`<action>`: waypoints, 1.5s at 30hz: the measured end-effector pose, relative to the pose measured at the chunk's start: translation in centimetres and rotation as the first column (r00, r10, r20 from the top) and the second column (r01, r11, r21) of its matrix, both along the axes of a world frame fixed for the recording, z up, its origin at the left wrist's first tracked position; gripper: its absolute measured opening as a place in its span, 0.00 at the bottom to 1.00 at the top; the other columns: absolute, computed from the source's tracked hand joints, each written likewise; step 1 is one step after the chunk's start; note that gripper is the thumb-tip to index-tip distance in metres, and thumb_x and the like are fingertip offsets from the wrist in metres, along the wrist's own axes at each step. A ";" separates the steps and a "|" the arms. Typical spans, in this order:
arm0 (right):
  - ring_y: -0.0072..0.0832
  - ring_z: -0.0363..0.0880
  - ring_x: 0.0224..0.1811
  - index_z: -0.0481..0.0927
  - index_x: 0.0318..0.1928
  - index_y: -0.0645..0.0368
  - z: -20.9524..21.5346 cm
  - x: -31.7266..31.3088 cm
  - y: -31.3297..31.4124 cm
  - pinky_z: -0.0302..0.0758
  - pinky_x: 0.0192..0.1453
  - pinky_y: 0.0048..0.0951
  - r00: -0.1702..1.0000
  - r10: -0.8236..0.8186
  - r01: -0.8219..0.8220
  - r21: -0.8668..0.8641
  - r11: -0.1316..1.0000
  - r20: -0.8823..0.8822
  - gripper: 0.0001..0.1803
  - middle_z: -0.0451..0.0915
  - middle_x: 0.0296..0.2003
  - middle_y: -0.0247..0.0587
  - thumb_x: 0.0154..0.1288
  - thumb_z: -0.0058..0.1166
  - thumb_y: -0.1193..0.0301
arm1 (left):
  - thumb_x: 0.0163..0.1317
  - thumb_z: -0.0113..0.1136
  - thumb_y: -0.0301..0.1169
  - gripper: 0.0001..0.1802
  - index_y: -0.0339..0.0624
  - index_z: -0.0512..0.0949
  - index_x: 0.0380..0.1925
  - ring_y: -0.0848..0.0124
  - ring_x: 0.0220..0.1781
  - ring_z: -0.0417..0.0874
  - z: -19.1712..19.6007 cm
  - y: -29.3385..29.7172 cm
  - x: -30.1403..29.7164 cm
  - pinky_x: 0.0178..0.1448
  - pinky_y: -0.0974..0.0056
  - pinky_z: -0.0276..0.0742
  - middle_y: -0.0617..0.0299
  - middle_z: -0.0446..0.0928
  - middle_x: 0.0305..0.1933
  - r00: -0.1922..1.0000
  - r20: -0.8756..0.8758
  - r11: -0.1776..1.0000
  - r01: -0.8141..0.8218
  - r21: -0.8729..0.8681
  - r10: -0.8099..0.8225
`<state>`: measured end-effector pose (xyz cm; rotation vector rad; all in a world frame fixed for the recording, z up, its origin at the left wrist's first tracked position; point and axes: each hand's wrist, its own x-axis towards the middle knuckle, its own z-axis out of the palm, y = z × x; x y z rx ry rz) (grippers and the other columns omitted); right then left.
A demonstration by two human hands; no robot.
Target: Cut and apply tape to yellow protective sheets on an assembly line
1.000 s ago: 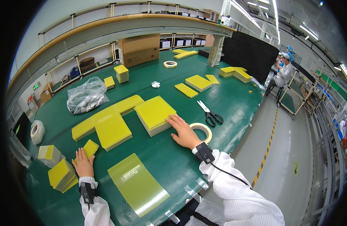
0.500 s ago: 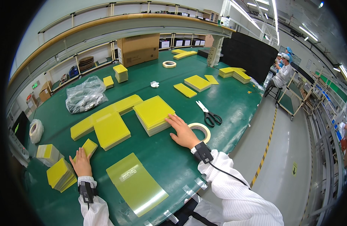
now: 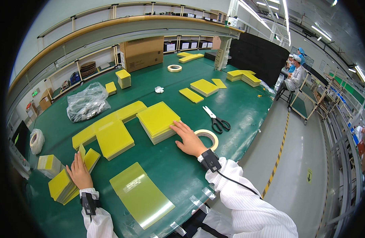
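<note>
My left hand (image 3: 80,174) pinches a narrow yellow card (image 3: 82,151), tilted up beside a small stack of like cards (image 3: 93,159). Close to that hand, a leaning stack of yellow cards (image 3: 59,185) stands at the near left. My right hand (image 3: 189,141) lies with fingers stretched against the right edge of a tall stack of square yellow sheets (image 3: 158,117), holding nothing. Between my hands lies one large translucent yellow-green sheet (image 3: 142,196) with a glossy clear patch. Left of the tall stack, a wide yellow stack (image 3: 114,139) meets a row of narrower stacks (image 3: 85,133).
Scissors (image 3: 217,123) and a tape roll (image 3: 211,137) lie beside my right hand. A clear plastic bag (image 3: 87,104), further yellow stacks (image 3: 204,87), another tape roll (image 3: 175,68) and a cardboard box (image 3: 142,53) stand farther back on the green table (image 3: 158,152). Co-workers (image 3: 296,75) sit at far right.
My left hand has shifted slightly left, and a narrow card now stands raised off the small stack at its fingers. My right hand stays at the tall stack.
</note>
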<state>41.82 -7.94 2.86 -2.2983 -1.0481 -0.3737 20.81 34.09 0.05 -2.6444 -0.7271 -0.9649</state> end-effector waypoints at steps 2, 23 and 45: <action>0.44 0.51 0.72 0.62 0.65 0.52 0.1 0.0 0.2 0.62 0.67 0.49 1.000 0.008 -0.008 0.007 1.000 0.008 0.35 0.57 0.68 0.44 0.54 0.54 0.76 | 0.61 0.53 0.25 0.32 0.49 0.61 0.67 0.61 0.58 0.73 -0.6 0.9 0.0 0.70 0.46 0.56 0.57 0.69 0.64 0.995 0.067 0.997 0.070 0.032 -0.072; 0.42 0.51 0.72 0.62 0.65 0.51 0.2 0.0 0.3 0.62 0.67 0.48 1.000 0.012 -0.012 0.002 1.000 0.006 0.36 0.57 0.69 0.43 0.54 0.54 0.76 | 0.53 0.67 0.37 0.36 0.46 0.65 0.62 0.63 0.56 0.69 0.3 -1.1 0.2 0.63 0.47 0.54 0.61 0.71 0.51 0.999 -0.042 0.988 0.026 -0.151 -0.032; 0.47 0.55 0.70 0.65 0.63 0.56 0.3 0.3 1.3 0.56 0.72 0.44 0.996 0.047 -0.049 0.034 0.998 0.069 0.35 0.61 0.66 0.50 0.51 0.56 0.77 | 0.50 0.53 0.20 0.29 0.49 0.72 0.56 0.70 0.50 0.74 2.0 -2.3 -0.7 0.60 0.51 0.56 0.66 0.75 0.47 0.997 -0.014 0.979 0.075 0.190 -0.073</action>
